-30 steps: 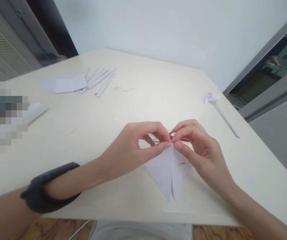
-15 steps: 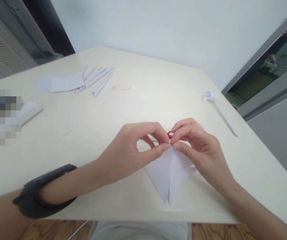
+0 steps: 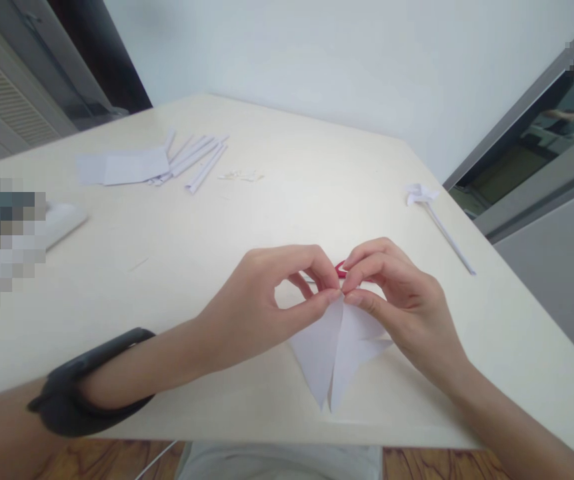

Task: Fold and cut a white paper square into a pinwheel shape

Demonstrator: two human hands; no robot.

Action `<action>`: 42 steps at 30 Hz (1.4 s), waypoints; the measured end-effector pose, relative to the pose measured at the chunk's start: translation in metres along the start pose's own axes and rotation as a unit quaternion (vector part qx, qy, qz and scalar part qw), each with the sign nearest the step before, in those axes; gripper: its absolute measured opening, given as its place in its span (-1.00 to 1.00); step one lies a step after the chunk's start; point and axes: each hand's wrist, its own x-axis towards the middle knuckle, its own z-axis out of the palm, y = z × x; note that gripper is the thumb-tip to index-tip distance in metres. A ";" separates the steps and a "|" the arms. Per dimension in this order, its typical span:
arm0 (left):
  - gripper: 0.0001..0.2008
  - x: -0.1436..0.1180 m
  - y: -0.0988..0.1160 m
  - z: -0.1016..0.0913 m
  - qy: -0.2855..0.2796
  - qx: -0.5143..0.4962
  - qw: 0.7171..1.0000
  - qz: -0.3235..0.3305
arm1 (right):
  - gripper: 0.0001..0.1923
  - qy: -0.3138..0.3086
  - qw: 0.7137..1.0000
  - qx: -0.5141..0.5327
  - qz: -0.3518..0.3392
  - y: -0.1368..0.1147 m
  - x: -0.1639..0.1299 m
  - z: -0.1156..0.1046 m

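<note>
A sheet of white paper point(image 3: 321, 353) with slits cut in from its edges hangs just above the table's near side, its lower points directed toward me. My left hand point(image 3: 277, 287) pinches the paper's upper corner between thumb and fingertips. Right beside it, my right hand point(image 3: 391, 283) is closed on the same corner, thumb against forefinger. The fingertips of both hands nearly touch and hide the pinched spot. Behind them lie scissors with a red handle point(image 3: 340, 269), mostly covered by my fingers.
A paper pinwheel point(image 3: 421, 194) on a rolled stick lies at the table's right. Far left are paper sheets point(image 3: 137, 165), rolled paper tubes point(image 3: 207, 169) and small white scraps point(image 3: 241, 176). A blurred-out object point(image 3: 1, 233) stands at the left edge. A wall rises behind the table.
The paper's lower points have swung slightly left, and the paper has turned a little in my fingers. Both hands keep their pinch in nearly the same place.
</note>
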 end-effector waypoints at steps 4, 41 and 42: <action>-0.92 -0.002 -0.002 0.000 0.002 0.018 1.000 0.017 | -0.94 -0.005 1.000 0.002 0.000 0.000 0.001 0.003; -0.92 -0.003 0.002 -0.001 0.059 0.038 0.997 0.013 | -0.91 0.021 0.996 -0.066 -0.057 -0.003 -0.001 0.005; -0.92 -0.002 0.003 -0.001 0.054 0.027 0.998 0.003 | -0.91 0.024 0.996 -0.066 -0.055 -0.003 -0.001 0.005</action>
